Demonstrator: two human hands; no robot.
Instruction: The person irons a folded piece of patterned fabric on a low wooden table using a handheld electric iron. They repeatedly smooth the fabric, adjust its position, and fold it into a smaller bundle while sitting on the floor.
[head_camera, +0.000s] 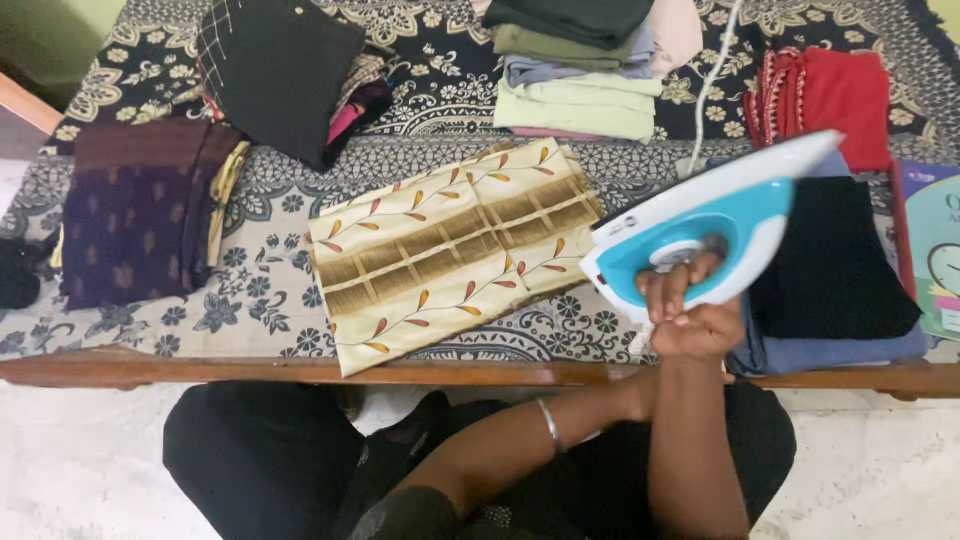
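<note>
Blue-and-white plastic is what my fingers are wrapping around right now: the handle of the iron, which I'm holding up off the bed, tipped on its side, just right of the folded cream cloth. My right hand is gripping it tight, and my left hand is reaching across and closing over the same handle, so both are clamped on it. Its white cord is trailing up between the stack of folded clothes and the red cloth. Under the iron's back end a black cloth is lying on a grey-blue one. My worry: the hot plate swinging into those piles, or the cord snagging and dragging the stack off the patterned sheet
</note>
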